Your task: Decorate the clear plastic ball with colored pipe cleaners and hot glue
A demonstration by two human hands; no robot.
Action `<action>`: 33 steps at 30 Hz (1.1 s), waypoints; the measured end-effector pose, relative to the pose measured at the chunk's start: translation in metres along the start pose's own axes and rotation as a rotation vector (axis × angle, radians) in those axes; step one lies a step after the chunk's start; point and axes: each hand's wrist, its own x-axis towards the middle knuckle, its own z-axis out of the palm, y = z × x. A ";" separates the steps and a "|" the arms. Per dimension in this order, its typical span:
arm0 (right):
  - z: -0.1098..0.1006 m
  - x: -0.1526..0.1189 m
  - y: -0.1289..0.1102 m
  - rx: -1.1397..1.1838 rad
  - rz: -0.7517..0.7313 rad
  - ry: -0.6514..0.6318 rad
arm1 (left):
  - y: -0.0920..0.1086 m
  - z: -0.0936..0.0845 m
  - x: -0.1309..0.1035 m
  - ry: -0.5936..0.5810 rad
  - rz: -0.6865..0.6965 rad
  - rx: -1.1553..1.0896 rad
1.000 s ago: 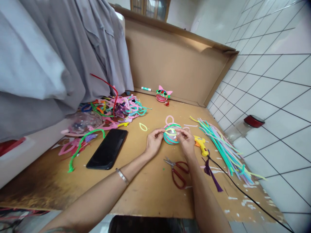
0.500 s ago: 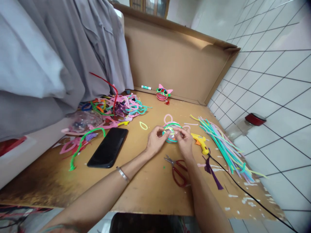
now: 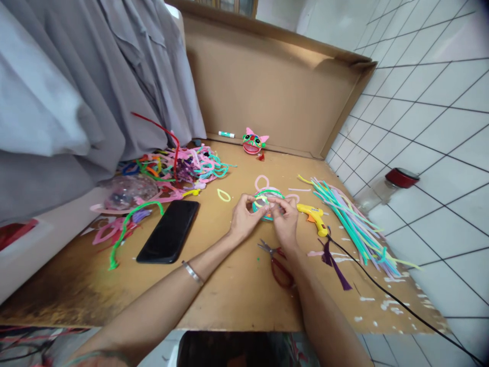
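My left hand [image 3: 243, 218] is closed in a pinch on a short pale yellow pipe cleaner [image 3: 261, 202]. The fingertips of my right hand [image 3: 284, 220] are pinched together at the other end of it. Just under and behind my fingers lies a round pipe-cleaner piece [image 3: 270, 192] with green and teal edges, partly hidden by my hands. A pink pipe-cleaner loop [image 3: 262, 182] rests at its far side. A yellow pipe-cleaner leaf shape [image 3: 223, 195] lies to the left. Below my hands are red-handled scissors [image 3: 280, 270], partly covered by my right wrist.
A yellow glue gun [image 3: 314, 216] with a black cord and a bundle of pipe cleaners [image 3: 344, 219] lie to the right. Left are a phone [image 3: 168, 232] and a heap of pipe cleaners [image 3: 194, 165]. A finished animal face [image 3: 253, 141] and a glue stick [image 3: 226, 134] sit by the cardboard wall.
The view has shifted slightly. My fingers have moved a little on the yellow pipe cleaner, and both hands stay over the round piece.
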 end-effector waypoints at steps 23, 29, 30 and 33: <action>-0.003 -0.001 -0.001 0.042 0.067 -0.031 | -0.002 -0.001 0.001 -0.017 -0.006 0.008; -0.002 -0.003 -0.005 0.066 0.118 -0.023 | 0.000 -0.002 0.001 -0.018 -0.010 -0.002; -0.001 -0.003 -0.005 0.061 0.120 -0.020 | 0.000 -0.001 0.001 -0.015 -0.009 0.005; -0.001 -0.003 -0.006 0.047 0.113 -0.010 | 0.000 -0.001 0.001 -0.010 -0.009 0.017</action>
